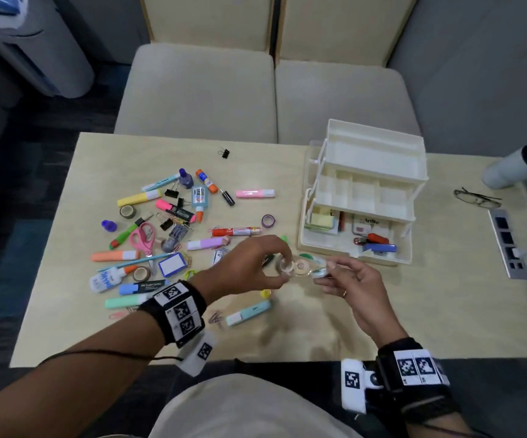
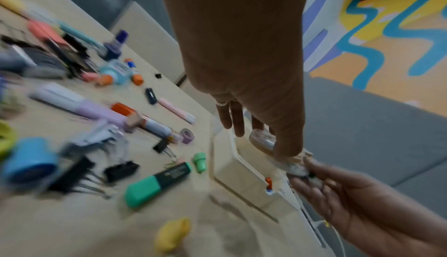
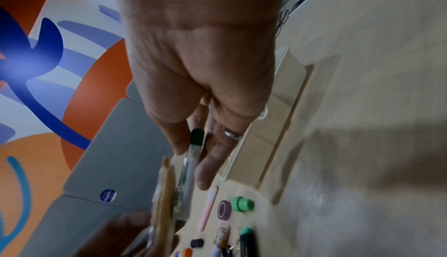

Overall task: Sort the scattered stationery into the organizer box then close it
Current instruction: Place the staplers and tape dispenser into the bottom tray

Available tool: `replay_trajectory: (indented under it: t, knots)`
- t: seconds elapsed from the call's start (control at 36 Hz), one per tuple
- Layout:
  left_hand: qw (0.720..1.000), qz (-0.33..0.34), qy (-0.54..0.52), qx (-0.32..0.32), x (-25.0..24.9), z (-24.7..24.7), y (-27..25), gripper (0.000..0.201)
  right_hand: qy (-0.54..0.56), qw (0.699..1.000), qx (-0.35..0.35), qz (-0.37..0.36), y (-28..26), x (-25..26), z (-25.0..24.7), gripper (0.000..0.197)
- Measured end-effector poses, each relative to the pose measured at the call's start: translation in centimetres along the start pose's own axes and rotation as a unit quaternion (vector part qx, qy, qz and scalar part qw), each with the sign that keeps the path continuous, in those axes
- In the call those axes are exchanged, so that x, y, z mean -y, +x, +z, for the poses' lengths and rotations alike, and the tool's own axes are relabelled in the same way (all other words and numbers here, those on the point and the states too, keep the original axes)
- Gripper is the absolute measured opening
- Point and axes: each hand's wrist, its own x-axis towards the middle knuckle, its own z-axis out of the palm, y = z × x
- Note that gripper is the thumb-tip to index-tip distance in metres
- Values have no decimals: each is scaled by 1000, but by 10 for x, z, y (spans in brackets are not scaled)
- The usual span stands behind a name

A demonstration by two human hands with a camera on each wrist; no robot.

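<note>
Across the pale tabletop [image 1: 382, 311] a cream organizer box [image 1: 360, 197] stood at the right with its lid raised and its tiered tray swung up and back; sticky notes, a red item and a blue item lay in its bottom compartment. Left of the box lay the scattered stationery: highlighters, glue bottles, binder clips, pink scissors [image 1: 143, 237], a purple tape roll [image 1: 268, 220] and a green-capped highlighter [image 2: 157, 182]. Above the near middle of the tabletop, just in front of the box's near left corner, both hands met over a clear tape dispenser [image 1: 301, 267] holding a tape roll. The left hand [image 1: 249, 267] pinched the dispenser's left end from above with curled fingers [image 2: 232, 119], while the right hand [image 1: 355, 289] pinched its right end between thumb and fingers [image 3: 208, 169]. The dispenser was held off the tabletop, outside the box. A pair of glasses [image 1: 477, 197] lay at the far right.
</note>
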Motion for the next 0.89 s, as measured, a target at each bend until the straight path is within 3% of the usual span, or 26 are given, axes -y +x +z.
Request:
replay_trajectory:
  t: [0.14, 0.25, 0.42, 0.56, 0.64, 0.78, 0.89]
  knots:
    - [995, -20, -94, -24, -23, 35, 36, 31, 42, 998, -18, -30, 9, 7, -28, 23]
    - [980, -74, -183, -33, -33, 62, 57, 34, 82, 996, -35, -29, 15, 7, -55, 35]
    - [977, -97, -184, -54, -37, 95, 87, 36, 130, 991, -36, -9, 23, 12, -85, 50]
    - [968, -121, -208, -73, -39, 113, 111, 34, 30, 998, -40, -43, 35, 11, -106, 39]
    - [959, -136, -238, -73, -39, 118, 122, 32, 24, 998, -30, -53, 46, 17, -116, 27]
    - [947, -193, -251, -59, -36, 120, 136, 29, -13, 994, 42, -96, 64, 28, -133, 38]
    - [943, -214, -251, -42, -37, 119, 144, 30, -33, 991, 73, -104, 80, 27, -147, 31]
